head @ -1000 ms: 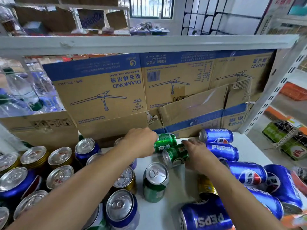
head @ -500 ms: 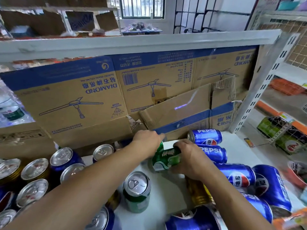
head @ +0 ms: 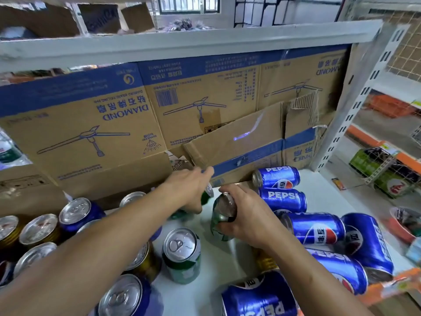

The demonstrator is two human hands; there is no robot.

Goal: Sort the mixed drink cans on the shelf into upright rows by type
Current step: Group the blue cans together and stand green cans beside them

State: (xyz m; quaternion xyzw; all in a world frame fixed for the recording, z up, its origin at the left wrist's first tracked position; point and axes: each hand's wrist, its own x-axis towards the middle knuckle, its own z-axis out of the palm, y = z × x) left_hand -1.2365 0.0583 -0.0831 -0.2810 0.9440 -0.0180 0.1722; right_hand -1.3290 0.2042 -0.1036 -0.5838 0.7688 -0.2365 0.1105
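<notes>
Right hand is gripping near green can to stand it upright; left hand is clasping far green can.

One wide-angle view, worn on the person's head, looks forward and down from close above the flat white shelf board, facing the brown-and-blue printed cardboard boxes at its back; the pale grey metal upper shelf rail bows across the top

We reach forward. Our right hand curls round a tilted green can; our left hand, just left of it, grips a second green can.
</notes>
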